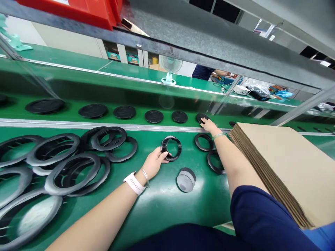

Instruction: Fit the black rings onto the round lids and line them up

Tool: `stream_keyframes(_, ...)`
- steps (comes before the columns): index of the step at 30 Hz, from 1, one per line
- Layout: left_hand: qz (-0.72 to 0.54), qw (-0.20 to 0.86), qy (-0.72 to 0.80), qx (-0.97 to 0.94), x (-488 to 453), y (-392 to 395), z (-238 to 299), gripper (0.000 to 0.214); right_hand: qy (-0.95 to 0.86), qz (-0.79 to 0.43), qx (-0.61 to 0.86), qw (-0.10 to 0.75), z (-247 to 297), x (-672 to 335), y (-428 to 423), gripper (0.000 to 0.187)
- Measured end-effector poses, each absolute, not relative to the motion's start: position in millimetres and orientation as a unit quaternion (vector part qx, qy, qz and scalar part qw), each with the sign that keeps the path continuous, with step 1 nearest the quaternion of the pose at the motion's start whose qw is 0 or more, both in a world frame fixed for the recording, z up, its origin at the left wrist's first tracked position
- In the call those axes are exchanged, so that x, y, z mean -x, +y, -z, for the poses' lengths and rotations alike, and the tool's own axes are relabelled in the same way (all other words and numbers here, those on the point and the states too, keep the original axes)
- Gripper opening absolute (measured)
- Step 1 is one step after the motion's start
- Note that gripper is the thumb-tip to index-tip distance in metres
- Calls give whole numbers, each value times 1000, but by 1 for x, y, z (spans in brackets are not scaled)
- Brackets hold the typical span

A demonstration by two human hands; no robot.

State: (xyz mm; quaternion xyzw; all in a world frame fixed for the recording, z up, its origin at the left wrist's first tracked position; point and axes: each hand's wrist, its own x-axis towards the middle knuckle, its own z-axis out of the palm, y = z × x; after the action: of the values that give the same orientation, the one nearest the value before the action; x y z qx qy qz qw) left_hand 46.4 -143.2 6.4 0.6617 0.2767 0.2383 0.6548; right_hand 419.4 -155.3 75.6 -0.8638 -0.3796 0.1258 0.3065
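Note:
My left hand (154, 162) is closed on a black plastic ring (180, 150), thumb at its near left rim, just above the green bench. At the belt, my right hand (208, 126) has its fingers on the edge of a black round disc (201, 116), partly covering it. On the bench between my arms sits a short grey cylindrical piece (186, 182) with a darker band. Two more black rings, one (203, 142) and another (215, 163) touching it, lie beside my right forearm, which hides part of the nearer one.
A pile of black rings (74, 174) covers the left of the bench. More black discs (154, 116) lie spaced along the green belt (167, 125). A stack of flat cardboard (293, 160) stands at right. Overhead runs a metal shelf (209, 38) with a red bin (78, 12).

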Motion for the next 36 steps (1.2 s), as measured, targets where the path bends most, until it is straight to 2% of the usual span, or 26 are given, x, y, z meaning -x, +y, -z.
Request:
stream_keyframes(3, -226, 689, 291, -624, -47, -141, -7, 35, -422, -123, 858, 267, -76, -401, -165, 37)
stream_keyframes(6, -224, 691, 294, -621, -47, -140, -7, 38, -502, -146, 814, 254, -82, -358, -196, 24)
stream_keyframes(8, -226, 689, 292, -624, -47, -140, -6, 39, -617, -216, 716, 245, -86, -322, -229, 15)
stream_keyframes(10, -228, 686, 289, -628, -47, -140, -7, 39, -709, -303, 598, 220, -89, -287, -265, 15)
stream_keyframes(12, -228, 685, 286, -630, -47, -140, -8, 38, -752, -330, 541, 182, -87, -258, -295, 31)
stream_keyframes(15, -227, 689, 282, -629, -47, -141, -9, 39, -777, -270, 554, 127, -78, -231, -323, 72)
stream_keyframes(17, -224, 691, 281, -626, -48, -141, -10, 40, -788, -215, 567, 107, -72, -222, -329, 79)
stream_keyframes(19, -222, 694, 282, -624, -48, -140, -10, 41, -790, -182, 575, 114, -70, -221, -327, 60)
stream_keyframes(21, -224, 699, 280, -619, -47, -139, -9, 42, -774, -192, 585, 146, -71, -225, -318, 38)
stream_keyframes(22, -227, 701, 280, -616, -47, -139, -8, 42, -760, -210, 593, 165, -72, -228, -313, 33)
stream_keyframes(25, -243, 703, 286, -604, -47, -137, -7, 44, -719, -233, 626, 192, -73, -241, -296, 35)
stream_keyframes(29, -248, 705, 297, -595, -46, -136, -5, 46, -694, -88, 685, 202, -62, -245, -288, 39)
stream_keyframes(32, -246, 699, 302, -601, -45, -137, -5, 44, -706, -92, 668, 217, -43, -237, -292, 37)
stream_keyframes(36, -253, 678, 308, -617, -44, -136, -3, 41, -705, -101, 654, 257, -23, -227, -296, 20)
